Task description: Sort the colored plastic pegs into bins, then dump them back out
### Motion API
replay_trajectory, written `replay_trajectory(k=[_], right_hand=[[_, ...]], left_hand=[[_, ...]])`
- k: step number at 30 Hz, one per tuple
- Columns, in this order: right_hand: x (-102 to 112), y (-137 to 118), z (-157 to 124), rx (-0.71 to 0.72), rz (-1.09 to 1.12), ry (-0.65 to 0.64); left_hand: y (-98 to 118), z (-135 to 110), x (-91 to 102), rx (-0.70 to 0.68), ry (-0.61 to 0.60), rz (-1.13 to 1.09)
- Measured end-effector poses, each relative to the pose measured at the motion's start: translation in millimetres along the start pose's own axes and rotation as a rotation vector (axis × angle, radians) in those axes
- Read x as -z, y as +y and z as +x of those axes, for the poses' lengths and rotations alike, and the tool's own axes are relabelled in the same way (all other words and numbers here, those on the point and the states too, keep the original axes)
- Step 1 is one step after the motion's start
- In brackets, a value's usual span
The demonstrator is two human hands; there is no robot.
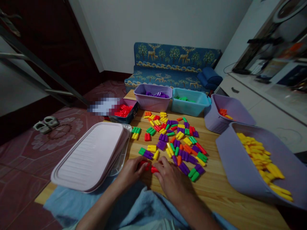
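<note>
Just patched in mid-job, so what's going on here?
A person's left hand and right hand hold red pieces at the near side of the table; whether these are joined is hard to tell. Mixed pieces lie spread beyond. Around them stand a box with red ones, a lilac bin with purple, a blue bin with green, and, at right, a bin with orange and some yellow and a larger bin with yellow. Lids lie stacked at left.

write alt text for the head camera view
A person's left hand and right hand hold red plastic toy pieces at a wooden table strewn with multicoloured pieces. Lavender bins and a light-blue bin with more pieces line the far and right sides; pale lids lie stacked at left, and a blue deer-patterned sofa stands behind.
</note>
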State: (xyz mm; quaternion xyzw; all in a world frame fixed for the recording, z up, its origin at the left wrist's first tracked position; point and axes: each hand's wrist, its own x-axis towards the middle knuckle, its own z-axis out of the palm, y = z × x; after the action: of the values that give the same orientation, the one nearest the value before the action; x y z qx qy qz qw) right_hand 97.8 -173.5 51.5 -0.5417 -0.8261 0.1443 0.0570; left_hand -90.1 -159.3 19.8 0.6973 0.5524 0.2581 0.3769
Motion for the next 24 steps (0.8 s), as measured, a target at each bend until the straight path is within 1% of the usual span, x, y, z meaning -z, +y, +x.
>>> replay_trajectory(k=[4,7,9,11,13,15,17,19,21,24], right_hand=[[-1.0,-1.9,0.1,-0.010,-0.064,-0.038],[-7.1,2.4,0.2,-0.014,-0.005,0.011],[-12.2,8.6,3.1,-0.022,0.145,0.099],[-16.3,15.5,8.5,-0.052,0.364,0.208],[-18.3,21.2,14.5,-0.110,0.617,0.270],[-18.5,24.6,18.9,-0.164,0.861,0.242],[-18.3,26.1,21.0,-0.175,1.023,0.196],[-18.5,26.6,21.3,-0.141,1.052,0.214],[-19.2,26.9,20.8,-0.104,1.001,0.266],[-19.6,27.4,20.1,-0.094,0.921,0.293]], left_hand=[[1.8,1.2,2.6,0.048,-0.015,-0.120],[1.3,1.3,1.2,0.129,-0.033,-0.347],[1.5,1.2,-1.5,0.218,-0.053,-0.575],[3.3,1.6,-4.6,0.310,-0.058,-0.836],[6.9,3.0,-7.2,0.369,-0.058,-1.083],[11.6,5.6,-8.9,0.399,-0.083,-1.277],[16.2,8.7,-10.1,0.427,-0.129,-1.413],[19.8,11.5,-11.4,0.452,-0.181,-1.501],[21.8,13.2,-13.0,0.457,-0.225,-1.552],[22.7,13.2,-16.0,0.418,-0.223,-1.549]])
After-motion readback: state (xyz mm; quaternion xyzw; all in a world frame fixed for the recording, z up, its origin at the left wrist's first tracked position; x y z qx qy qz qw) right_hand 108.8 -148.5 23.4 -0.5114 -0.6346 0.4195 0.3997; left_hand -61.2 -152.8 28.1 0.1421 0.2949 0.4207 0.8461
